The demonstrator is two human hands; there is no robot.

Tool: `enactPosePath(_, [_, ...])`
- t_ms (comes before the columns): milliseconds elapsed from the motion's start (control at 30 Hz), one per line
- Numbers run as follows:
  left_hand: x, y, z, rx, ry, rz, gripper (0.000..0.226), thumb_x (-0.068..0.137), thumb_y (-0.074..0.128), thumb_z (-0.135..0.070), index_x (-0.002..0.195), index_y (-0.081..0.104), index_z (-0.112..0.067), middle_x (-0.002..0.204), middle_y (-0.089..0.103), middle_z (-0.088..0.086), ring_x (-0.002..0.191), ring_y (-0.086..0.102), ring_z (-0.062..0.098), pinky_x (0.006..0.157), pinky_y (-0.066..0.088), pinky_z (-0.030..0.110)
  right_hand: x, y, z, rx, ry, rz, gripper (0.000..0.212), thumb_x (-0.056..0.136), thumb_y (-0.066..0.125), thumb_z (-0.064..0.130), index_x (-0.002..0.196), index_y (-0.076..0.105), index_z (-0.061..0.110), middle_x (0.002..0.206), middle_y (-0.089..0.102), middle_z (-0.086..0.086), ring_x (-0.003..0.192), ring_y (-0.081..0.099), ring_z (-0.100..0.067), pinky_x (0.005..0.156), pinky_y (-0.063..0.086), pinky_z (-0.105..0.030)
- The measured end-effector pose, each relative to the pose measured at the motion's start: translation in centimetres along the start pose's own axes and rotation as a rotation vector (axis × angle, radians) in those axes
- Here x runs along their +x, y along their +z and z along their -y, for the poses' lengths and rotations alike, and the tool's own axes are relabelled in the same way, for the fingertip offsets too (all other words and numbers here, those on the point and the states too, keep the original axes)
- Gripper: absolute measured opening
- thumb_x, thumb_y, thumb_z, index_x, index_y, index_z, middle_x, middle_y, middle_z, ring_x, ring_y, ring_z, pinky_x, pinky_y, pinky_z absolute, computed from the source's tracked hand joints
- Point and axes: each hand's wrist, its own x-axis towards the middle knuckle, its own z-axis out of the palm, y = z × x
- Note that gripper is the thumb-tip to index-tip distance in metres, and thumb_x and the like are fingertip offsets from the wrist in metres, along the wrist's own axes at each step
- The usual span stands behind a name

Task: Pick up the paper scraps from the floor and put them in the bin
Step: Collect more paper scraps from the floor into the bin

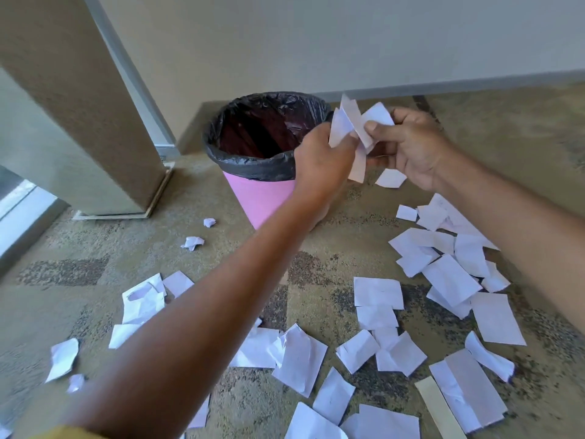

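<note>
Both forearms reach forward and meet just right of the bin's (253, 198) rim. The left hand (323, 156) is turned back-up, its fingers curled and pinching a bunch of scraps (351, 128) from the left. The right hand (411, 147) grips the same bunch from the right, between thumb and bent fingers. The bunch is held in the air, beside the black liner (253, 166), not over the opening. The bin stands near the carpet's (342, 217) far edge. Other scraps (376, 293) lie across its near and right parts.
</note>
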Motion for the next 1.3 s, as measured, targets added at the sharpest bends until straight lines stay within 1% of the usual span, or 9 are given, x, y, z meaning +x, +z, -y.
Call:
enactPosePath(133, [1.1,-4.8,-2.5,-0.147,-0.103,0.015,0.015,0.098,0.069,-0.024,0.109,0.075,-0.015,0.098,0.079,0.012,0.082,0.078,0.026,0.059,0.064,0.037,0.9,4.8,2.9,-0.006,-0.007,0.011,0.029,0.1,0.073,0.012,0.128,0.069,0.004,0.107,0.08,-0.014,0.089,0.078,-0.027,0.066,0.063,-0.035])
enactPosePath(233, [2.0,-8.1,-3.3,-0.219,-0.207,0.046,0.02,0.102,0.066,-0.021,0.117,0.074,-0.01,0.105,0.079,0.015,0.079,0.077,0.023,0.059,0.061,0.029,1.7,8.1,4.0,-0.055,0.017,0.008,0.021,0.097,0.075,0.009,0.118,0.072,0.007,0.112,0.08,-0.016,0.093,0.08,-0.03,0.07,0.066,-0.037])
enactPosePath(367, [3.2,-11.4,-3.1,-0.271,-0.32,0.002,0.023,0.108,0.056,-0.022,0.121,0.065,-0.004,0.107,0.073,0.02,0.075,0.071,0.028,0.05,0.055,0.024,2.5,11.2,4.8,-0.12,0.058,-0.034,0.032,0.096,0.077,0.005,0.125,0.066,0.005,0.115,0.073,-0.019,0.07,0.075,-0.023,0.062,0.066,-0.034])
enactPosePath(467, [3.9,-13.5,-2.8,-0.27,-0.358,-0.022,0.026,0.109,0.054,-0.027,0.113,0.063,-0.002,0.091,0.07,0.018,0.06,0.067,0.025,0.045,0.053,0.024,2.6,12.4,5.0,-0.17,0.078,-0.031,0.031,0.096,0.076,0.004,0.125,0.067,0.0,0.111,0.072,-0.022,0.057,0.074,-0.02,0.06,0.065,-0.032])
enactPosePath(667, [3.6,-15.9,-1.6,-0.228,-0.377,-0.059,0.045,0.111,0.049,-0.036,0.122,0.055,0.007,0.095,0.064,0.025,0.039,0.059,0.019,0.041,0.049,0.022,2.2,13.1,4.3,-0.224,0.099,-0.046,0.029,0.096,0.075,0.004,0.123,0.068,-0.003,0.114,0.073,-0.023,0.072,0.078,-0.03,0.065,0.066,-0.032])
enactPosePath(800, [2.2,-16.6,-1.3,-0.225,-0.378,-0.063,0.044,0.111,0.052,-0.037,0.126,0.053,0.005,0.089,0.073,0.025,0.049,0.064,0.022,0.047,0.054,0.025,2.1,13.6,4.0,-0.266,0.088,-0.081,0.026,0.096,0.073,0.005,0.121,0.068,-0.001,0.113,0.073,-0.023,0.077,0.082,-0.033,0.064,0.066,-0.033])
enactPosePath(933, [0.6,-17.2,-1.2,-0.25,-0.363,-0.061,0.04,0.109,0.056,-0.036,0.122,0.056,0.001,0.091,0.075,0.023,0.059,0.069,0.024,0.051,0.056,0.026,0.9,14.2,4.0,-0.32,0.0,-0.081,0.014,0.093,0.068,0.001,0.106,0.074,0.001,0.101,0.074,-0.019,0.067,0.077,-0.026,0.062,0.065,-0.032])
enactPosePath(1133, [-3.6,-18.6,2.0,-0.152,-0.345,-0.057,0.022,0.104,0.062,-0.019,0.113,0.07,0.0,0.08,0.071,0.013,0.052,0.065,0.02,0.049,0.05,0.026,-2.9,16.6,1.3,-0.403,-0.082,0.178,0.012,0.096,0.074,0.01,0.104,0.076,0.002,0.086,0.076,-0.015,0.06,0.069,-0.02,0.054,0.059,-0.03])
enactPosePath(1300, [-9.0,-20.2,8.8,0.037,-0.436,-0.001,0.02,0.103,0.064,-0.017,0.11,0.069,0.001,0.081,0.072,0.011,0.055,0.065,0.019,0.049,0.05,0.024,-5.8,19.0,-3.9,-0.515,-0.005,0.425,0.009,0.095,0.076,0.008,0.099,0.074,0.001,0.086,0.075,-0.019,0.06,0.067,-0.019,0.053,0.057,-0.031])
